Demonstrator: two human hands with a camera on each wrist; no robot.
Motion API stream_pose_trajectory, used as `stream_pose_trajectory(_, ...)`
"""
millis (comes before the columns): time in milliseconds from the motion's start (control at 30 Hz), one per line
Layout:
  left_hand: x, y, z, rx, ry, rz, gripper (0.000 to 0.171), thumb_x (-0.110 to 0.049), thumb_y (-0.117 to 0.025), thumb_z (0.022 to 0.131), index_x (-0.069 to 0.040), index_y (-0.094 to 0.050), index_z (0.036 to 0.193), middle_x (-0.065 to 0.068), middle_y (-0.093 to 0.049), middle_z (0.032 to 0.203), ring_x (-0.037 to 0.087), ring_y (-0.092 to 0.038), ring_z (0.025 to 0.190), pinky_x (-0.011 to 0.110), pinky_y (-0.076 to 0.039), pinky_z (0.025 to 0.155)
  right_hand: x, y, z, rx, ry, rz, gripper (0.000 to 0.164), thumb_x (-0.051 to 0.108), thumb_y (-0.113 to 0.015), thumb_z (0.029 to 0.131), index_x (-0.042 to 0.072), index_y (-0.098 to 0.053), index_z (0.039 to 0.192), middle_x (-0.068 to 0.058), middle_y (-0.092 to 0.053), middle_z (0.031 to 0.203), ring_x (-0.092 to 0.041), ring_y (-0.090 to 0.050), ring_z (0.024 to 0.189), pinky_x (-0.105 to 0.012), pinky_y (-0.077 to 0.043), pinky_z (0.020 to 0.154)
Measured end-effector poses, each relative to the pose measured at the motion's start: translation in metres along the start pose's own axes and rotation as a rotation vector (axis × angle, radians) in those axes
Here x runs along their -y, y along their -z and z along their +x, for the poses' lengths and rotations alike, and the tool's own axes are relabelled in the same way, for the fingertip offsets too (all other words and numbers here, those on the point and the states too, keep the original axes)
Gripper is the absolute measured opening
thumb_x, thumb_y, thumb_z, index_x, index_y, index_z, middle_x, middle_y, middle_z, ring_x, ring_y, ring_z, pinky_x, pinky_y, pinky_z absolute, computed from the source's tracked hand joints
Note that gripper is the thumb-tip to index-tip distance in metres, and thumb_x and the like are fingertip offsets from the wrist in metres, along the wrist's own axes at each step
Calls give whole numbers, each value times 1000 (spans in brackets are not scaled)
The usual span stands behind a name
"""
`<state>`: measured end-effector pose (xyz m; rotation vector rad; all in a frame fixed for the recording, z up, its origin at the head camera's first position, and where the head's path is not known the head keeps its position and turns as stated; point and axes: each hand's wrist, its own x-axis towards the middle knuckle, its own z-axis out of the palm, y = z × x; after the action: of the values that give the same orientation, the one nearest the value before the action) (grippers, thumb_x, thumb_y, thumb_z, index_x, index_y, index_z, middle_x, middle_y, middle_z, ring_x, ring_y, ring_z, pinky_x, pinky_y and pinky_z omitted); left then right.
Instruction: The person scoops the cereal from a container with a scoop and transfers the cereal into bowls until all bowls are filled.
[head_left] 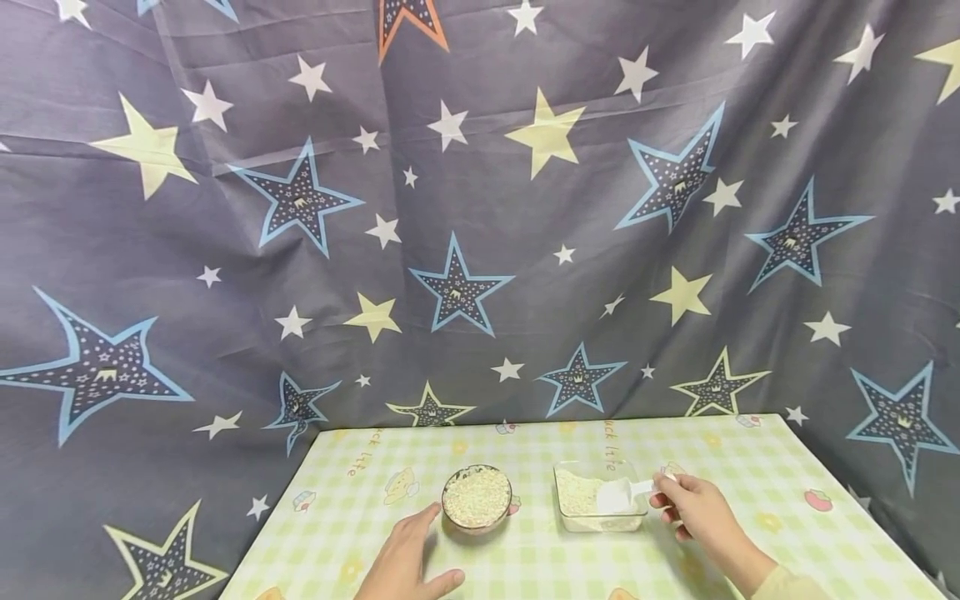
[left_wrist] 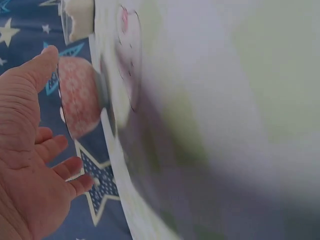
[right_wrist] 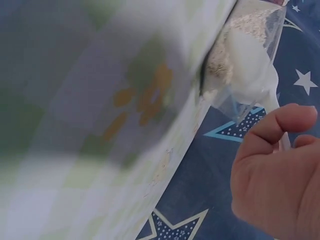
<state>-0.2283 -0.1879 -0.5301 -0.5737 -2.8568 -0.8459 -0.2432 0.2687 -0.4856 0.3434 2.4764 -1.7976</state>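
Observation:
A round bowl heaped with pale flakes, probably oats, stands on the table. Its pink side with white flowers shows in the left wrist view. Just left of it is my left hand, thumb and fingers spread; whether a fingertip touches the rim I cannot tell. My right hand pinches the handle of a white scoop between thumb and forefinger. The scoop's head is in a clear rectangular container with more of the flakes, against its right part.
A table with a green-and-white checked cloth carries both vessels, which stand a short gap apart. Behind the table's far edge hangs a dark grey curtain printed with stars.

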Motion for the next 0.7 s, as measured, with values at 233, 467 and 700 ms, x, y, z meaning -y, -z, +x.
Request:
stream_pose_trajectory(233, 29, 4, -9, -47, 115, 24, 106, -64, -85, 81, -2, -47, 158, 22, -57, 156, 47, -53, 143, 67, -46, 117, -10, 24, -6, 74, -19, -128, 79, 64, -54, 106, -7, -56, 138, -7, -76, 109, -18, -65, 81, -32, -53, 58)
stream_pose_trajectory(467, 59, 28, -18, -82, 181, 68, 103, -62, -84, 83, 1, -48, 157, 26, -58, 153, 51, -54, 141, 68, -45, 118, -26, 71, -6, 37, 120, -413, 87, 56, -55, 108, -14, -36, 156, -19, -76, 115, -22, -69, 78, -38, -61, 63)
stream_pose_trajectory(700, 80, 56, -19, -34, 315, 130, 109, -69, -76, 88, 5, -40, 160, 34, -51, 157, 64, -43, 144, 76, -41, 115, -47, 119, 1, -200, 390, -787, 91, 55, -68, 101, -13, -40, 154, -46, -59, 136, -63, -64, 113, -74, -55, 87)
